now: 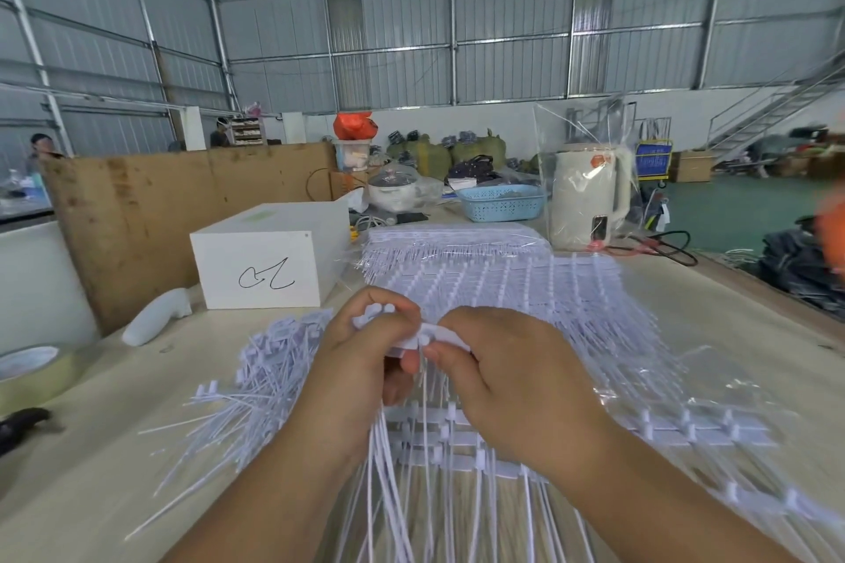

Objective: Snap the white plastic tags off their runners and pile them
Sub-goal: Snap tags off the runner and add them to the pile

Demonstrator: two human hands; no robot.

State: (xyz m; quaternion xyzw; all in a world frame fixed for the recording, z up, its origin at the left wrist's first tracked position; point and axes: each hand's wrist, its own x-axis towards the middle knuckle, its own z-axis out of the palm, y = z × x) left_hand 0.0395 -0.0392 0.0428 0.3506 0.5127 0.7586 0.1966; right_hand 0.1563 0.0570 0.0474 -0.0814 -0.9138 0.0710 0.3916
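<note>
Pale wood bench [91,471] fills the foreground of a big metal-walled shed. At its centre the left hand [361,361] and right hand [507,379] both pinch a runner strip [423,341] of white tags between curled fingers, thin tails hanging toward six o'clock. These look light, springy and brittle at the joints, best gripped by the heads. Loose tags [256,384] pile at nine o'clock; unsnapped sheets [503,279] lie toward twelve, a white box [270,265] at eleven.
</note>
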